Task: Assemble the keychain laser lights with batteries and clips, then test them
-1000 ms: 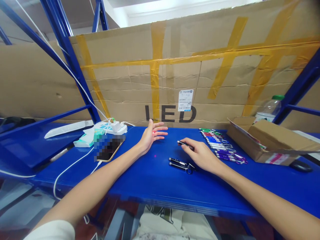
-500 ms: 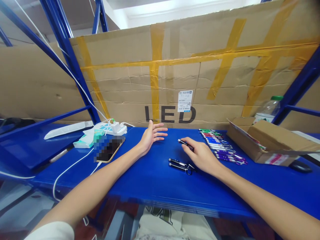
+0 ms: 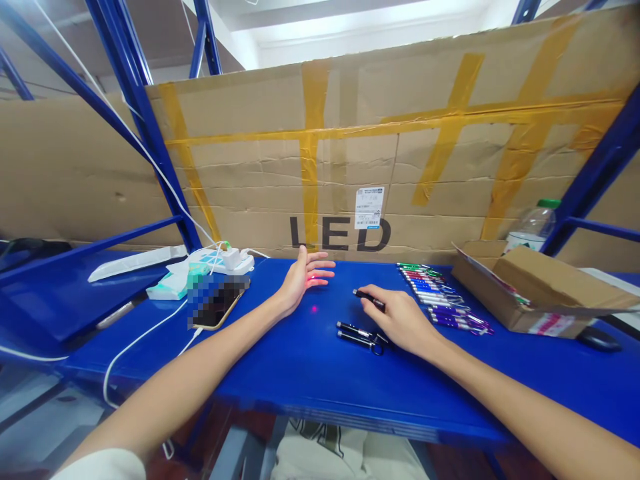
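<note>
My right hand (image 3: 403, 317) is closed round a black laser pointer (image 3: 369, 299), its silver tip facing left. A red light spot (image 3: 314, 309) shows on the blue table, and a red glow falls on the lower fingers of my left hand (image 3: 300, 280). That hand is open, fingers spread, palm turned toward the pointer, and it holds nothing. Two more black pointers (image 3: 355, 339) with key rings lie side by side just below my right hand. Beyond it is a row of colored pointers (image 3: 425, 287) in green, red, blue, silver and purple.
At the right stand an open cardboard box (image 3: 530, 287) and a plastic bottle (image 3: 533, 227) with a green cap. A phone (image 3: 223, 303), a power strip (image 3: 240, 265) and white cables lie left. A large cardboard sheet (image 3: 250, 193) marked LED closes off the back.
A red light has appeared on my left fingers and on the table. Both hands stay nearly in place, and the camera view has shifted slightly.
</note>
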`<state>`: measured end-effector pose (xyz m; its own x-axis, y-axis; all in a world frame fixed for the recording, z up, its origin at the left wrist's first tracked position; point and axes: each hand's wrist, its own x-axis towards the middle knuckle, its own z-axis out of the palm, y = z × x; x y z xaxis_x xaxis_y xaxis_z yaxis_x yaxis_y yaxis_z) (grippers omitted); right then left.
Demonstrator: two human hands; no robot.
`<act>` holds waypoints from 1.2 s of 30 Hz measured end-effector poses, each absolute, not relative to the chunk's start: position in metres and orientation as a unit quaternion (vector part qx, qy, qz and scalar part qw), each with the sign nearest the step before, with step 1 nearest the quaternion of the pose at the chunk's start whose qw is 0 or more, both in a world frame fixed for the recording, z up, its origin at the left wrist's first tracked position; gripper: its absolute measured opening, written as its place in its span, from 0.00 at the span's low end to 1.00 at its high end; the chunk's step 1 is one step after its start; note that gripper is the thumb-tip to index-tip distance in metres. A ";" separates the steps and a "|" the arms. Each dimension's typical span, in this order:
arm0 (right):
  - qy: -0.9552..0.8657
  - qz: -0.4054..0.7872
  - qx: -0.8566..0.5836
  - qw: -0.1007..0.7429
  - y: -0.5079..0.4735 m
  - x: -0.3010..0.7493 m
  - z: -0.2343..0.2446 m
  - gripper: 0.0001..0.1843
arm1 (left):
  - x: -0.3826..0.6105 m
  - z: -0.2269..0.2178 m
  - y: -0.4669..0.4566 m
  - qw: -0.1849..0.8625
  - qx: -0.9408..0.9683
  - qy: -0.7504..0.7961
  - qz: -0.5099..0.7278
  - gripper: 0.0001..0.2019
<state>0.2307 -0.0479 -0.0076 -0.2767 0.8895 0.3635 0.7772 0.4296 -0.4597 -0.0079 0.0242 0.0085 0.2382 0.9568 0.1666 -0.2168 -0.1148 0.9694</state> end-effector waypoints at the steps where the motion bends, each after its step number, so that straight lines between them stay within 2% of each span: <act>1: -0.799 0.096 -0.526 0.276 -0.048 0.231 -0.008 0.20 | -0.008 0.009 0.024 0.570 0.541 0.342 0.515 0.35; 3: -0.802 0.093 -0.524 0.272 -0.048 0.231 -0.007 0.21 | -0.008 0.009 0.024 0.565 0.543 0.342 0.519 0.35; 7: -0.783 0.081 -0.526 0.321 -0.048 0.232 -0.005 0.22 | -0.009 0.009 0.025 0.557 0.553 0.342 0.517 0.36; 12: -0.803 0.085 -0.537 0.244 -0.049 0.230 -0.005 0.20 | -0.009 0.007 0.027 0.556 0.556 0.347 0.511 0.36; 17: -0.778 0.078 -0.532 0.326 -0.049 0.230 -0.006 0.21 | -0.010 0.006 0.027 0.559 0.561 0.338 0.509 0.36; 22: -0.780 0.071 -0.567 0.256 -0.047 0.230 -0.006 0.20 | -0.010 0.006 0.027 0.574 0.556 0.340 0.495 0.37; 27: -0.762 0.063 -0.533 0.363 -0.047 0.231 -0.006 0.21 | -0.008 0.008 0.024 0.583 0.564 0.350 0.469 0.38; 29: -0.766 0.058 -0.544 0.339 -0.046 0.231 -0.007 0.21 | -0.007 0.007 0.024 0.587 0.567 0.352 0.459 0.38; 32: -0.777 0.064 -0.572 0.255 -0.044 0.231 -0.011 0.20 | -0.008 0.005 0.025 0.589 0.572 0.347 0.453 0.39; 33: -0.777 0.068 -0.571 0.256 -0.043 0.231 -0.011 0.20 | -0.008 0.004 0.025 0.590 0.572 0.345 0.453 0.39; 36: -0.764 0.075 -0.545 0.338 -0.044 0.230 -0.010 0.21 | -0.008 0.003 0.027 0.592 0.567 0.344 0.458 0.38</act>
